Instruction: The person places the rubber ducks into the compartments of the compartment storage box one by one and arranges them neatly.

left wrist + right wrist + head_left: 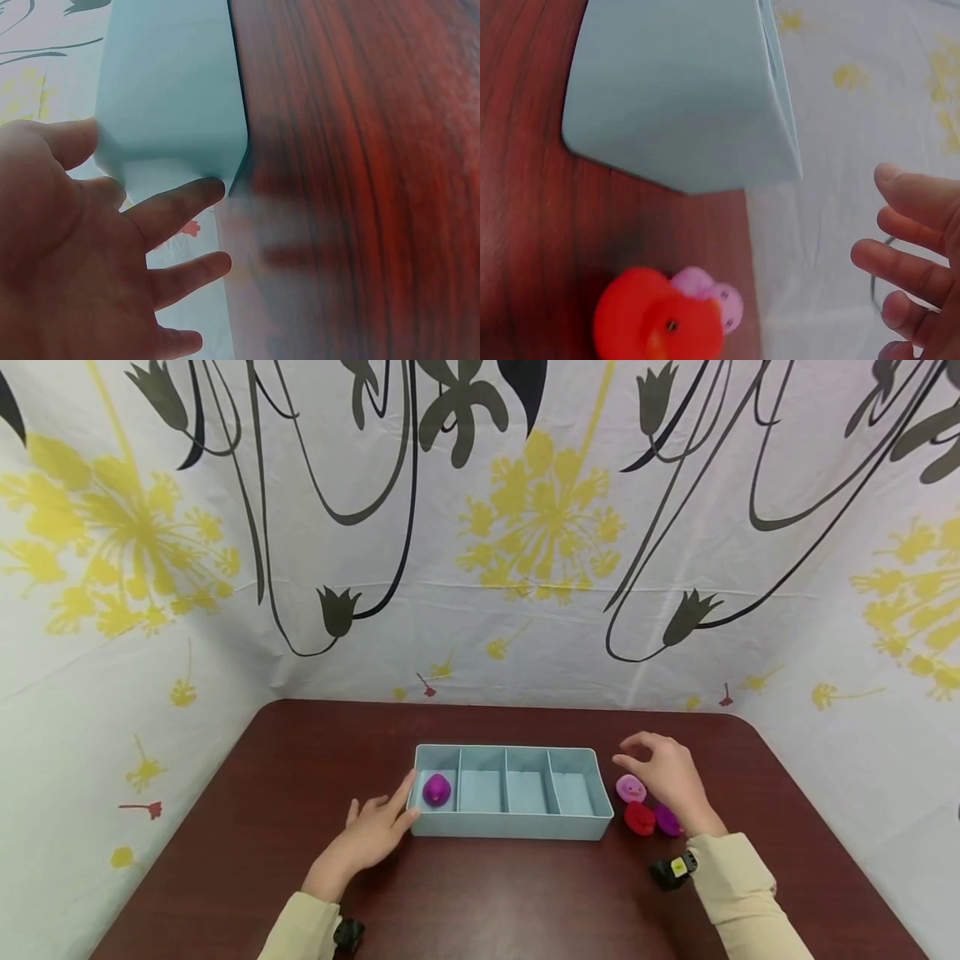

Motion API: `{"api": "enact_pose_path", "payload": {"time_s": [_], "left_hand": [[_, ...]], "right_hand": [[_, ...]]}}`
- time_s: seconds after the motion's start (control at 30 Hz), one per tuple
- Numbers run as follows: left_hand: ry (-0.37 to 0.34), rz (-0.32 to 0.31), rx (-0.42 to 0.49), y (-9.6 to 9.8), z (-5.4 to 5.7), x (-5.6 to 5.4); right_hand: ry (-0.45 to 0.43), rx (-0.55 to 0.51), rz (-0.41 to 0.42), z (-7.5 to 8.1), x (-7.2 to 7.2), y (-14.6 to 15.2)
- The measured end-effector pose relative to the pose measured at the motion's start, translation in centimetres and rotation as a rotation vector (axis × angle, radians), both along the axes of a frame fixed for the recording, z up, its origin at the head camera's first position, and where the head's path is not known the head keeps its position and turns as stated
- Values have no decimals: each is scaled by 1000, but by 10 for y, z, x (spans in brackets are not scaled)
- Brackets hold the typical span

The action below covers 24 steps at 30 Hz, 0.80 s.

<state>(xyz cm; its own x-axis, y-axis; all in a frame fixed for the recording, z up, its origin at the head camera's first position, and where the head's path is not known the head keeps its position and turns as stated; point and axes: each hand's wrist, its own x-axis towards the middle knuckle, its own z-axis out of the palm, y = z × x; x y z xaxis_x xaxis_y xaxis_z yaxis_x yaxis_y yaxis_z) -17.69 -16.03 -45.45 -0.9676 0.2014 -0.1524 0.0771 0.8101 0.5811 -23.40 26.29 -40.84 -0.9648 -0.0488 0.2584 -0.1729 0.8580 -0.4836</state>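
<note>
Your left hand, spread, touches tray at left, likely steadying it; right hand, loosely parted, apparently empty, by toys right of tray.

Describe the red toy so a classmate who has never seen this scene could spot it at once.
On the dark brown table sits a pale blue tray with four compartments. Beside its right end, near the right hand, is the red toy. It neighbours a pink toy and a purple toy; only it is red.
</note>
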Motion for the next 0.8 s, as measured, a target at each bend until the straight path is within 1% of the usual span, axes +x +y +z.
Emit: {"api": "enact_pose_path", "payload": {"time_s": [0.13, 0.3, 0.4, 0.5, 0.8], "left_hand": [[-5, 1, 9, 0, 1, 1], [-5, 1, 13, 0, 1, 1], [-2, -1, 9, -1, 1, 1], [-2, 0, 9, -1, 1, 1], [-4, 4, 25, 0, 1, 0]], "right_hand": [[-74, -16, -11, -6, 1, 16], [-124, 19, 37, -16, 0, 29], [-165, 49, 72, -22, -1, 33], [-205, 75, 87, -27, -2, 37], [-288, 92, 83, -41, -8, 44]]}}
